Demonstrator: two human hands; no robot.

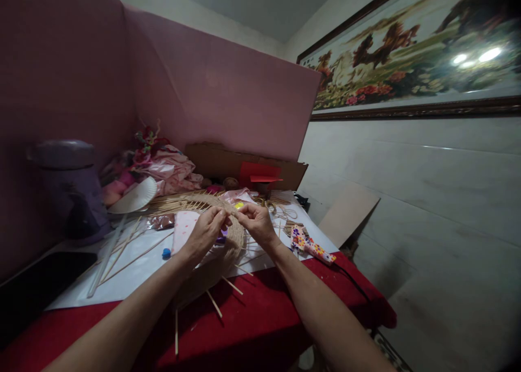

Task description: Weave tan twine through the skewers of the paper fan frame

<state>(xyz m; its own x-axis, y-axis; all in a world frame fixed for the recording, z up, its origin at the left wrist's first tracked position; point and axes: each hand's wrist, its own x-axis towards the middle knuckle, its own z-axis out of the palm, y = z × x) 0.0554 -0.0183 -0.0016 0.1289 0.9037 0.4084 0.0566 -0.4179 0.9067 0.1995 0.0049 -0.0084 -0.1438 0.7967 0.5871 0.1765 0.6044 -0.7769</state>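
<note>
A ring-shaped piece woven from tan twine point(235, 243) lies in front of me, with thin wooden sticks point(215, 303) jutting out from its edge. At its far right rim, my left hand point(208, 230) is closed, thumb and fingers pinched together. My right hand point(257, 224) is pinched too, its fingertips almost touching the left ones. Both seem to grip the twine at the rim, though the fingers hide most of the strand. Part of the ring is covered by my left hand and forearm.
White sheeting point(142, 247) lies over a red cloth point(272, 301) on the table. Around stand a purple lidded container point(75, 198), a flower-patterned glue gun point(311, 245), a small blue ball point(166, 254), a red card point(260, 172) and a dark flat object point(49, 280). Pink partitions point(220, 90) rise behind.
</note>
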